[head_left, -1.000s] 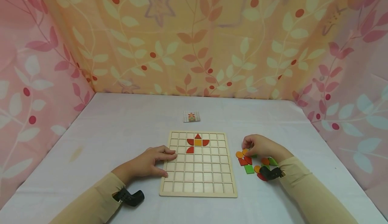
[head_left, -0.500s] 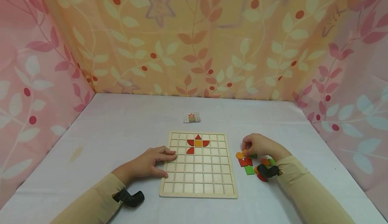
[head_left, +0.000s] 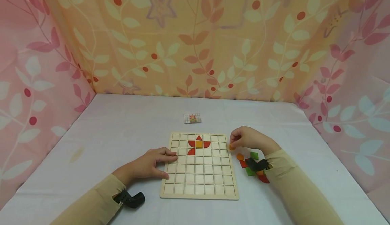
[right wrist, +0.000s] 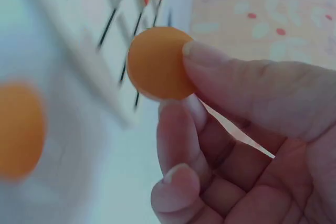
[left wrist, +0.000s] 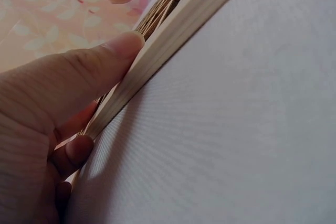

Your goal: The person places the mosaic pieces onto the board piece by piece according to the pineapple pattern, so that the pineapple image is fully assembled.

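At the lower centre of the frame, we are seeing the grid board (head_left: pixel 199 188) lying flat, the left hand (head_left: pixel 149 163) resting its relaxed fingers and thumb on the left rim. Right of it, loose tiles (head_left: pixel 243 164) are lying on the white cloth (head_left: pixel 137 123). Above these, the right hand (head_left: pixel 250 138) is pinching an orange disc (right wrist: pixel 156 64) just beside the board's right edge. We are judging the disc light, stiff and perhaps slick; we are favouring a thumb-and-finger hold near its rim. Farther, near mid-frame, a printed card (head_left: pixel 192 118) is lying.
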Motion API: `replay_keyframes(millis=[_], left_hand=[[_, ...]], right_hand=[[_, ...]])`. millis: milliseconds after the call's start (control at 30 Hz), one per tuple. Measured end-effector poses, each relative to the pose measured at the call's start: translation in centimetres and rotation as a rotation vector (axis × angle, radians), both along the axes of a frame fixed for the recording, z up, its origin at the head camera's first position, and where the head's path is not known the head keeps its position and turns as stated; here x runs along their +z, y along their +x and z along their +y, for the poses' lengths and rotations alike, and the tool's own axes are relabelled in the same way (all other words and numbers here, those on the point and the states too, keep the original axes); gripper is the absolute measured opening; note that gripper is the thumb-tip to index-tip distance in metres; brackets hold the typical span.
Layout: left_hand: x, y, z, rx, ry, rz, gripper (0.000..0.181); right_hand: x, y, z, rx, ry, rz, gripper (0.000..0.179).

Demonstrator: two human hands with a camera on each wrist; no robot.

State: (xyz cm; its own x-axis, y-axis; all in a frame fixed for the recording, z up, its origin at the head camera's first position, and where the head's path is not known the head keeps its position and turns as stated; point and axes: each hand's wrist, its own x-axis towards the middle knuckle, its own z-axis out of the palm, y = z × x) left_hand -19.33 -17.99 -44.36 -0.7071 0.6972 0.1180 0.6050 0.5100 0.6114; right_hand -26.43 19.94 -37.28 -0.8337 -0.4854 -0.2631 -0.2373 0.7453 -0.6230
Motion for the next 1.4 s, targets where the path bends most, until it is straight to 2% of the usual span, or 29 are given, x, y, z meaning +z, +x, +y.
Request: replay_keyframes(millis=[200,400,633,800,1133,1400], left_hand=[[0.0,0.0,0.0,0.002,-0.004,-0.001,0.068],[0.0,-0.1,0.0,0.0,-0.001,-0.005,0.068],[-0.2,-0.2,0.0,0.008,-0.007,-0.003,0.069],[-0.2,-0.2,-0.1,0.014,-0.01,-0.007,0.068],[-0.3,-0.3,-0.1,0.001,-0.005,0.001,0.068],[-0.1,-0.1,0.0,-0.005,0.014,-0.009,0.068]], right_hand=[[0.1,-0.2,-2.7,0.024,-0.076,-0.034,0.008],[-0.6,-0.3,-5.2,0.045,-0.12,-0.05,0.005],[-1.5,-0.3,-7.4,0.052,-0.165,-0.004,0.006],[-2.0,-0.2,-8.5,0.055,-0.158,0.01,0.009],[-2.6,0.4,-9.8,-0.003,-0.139,-0.001,0.014],[-2.8,0.8,-10.2,0.028,-0.078,0.089,0.013]])
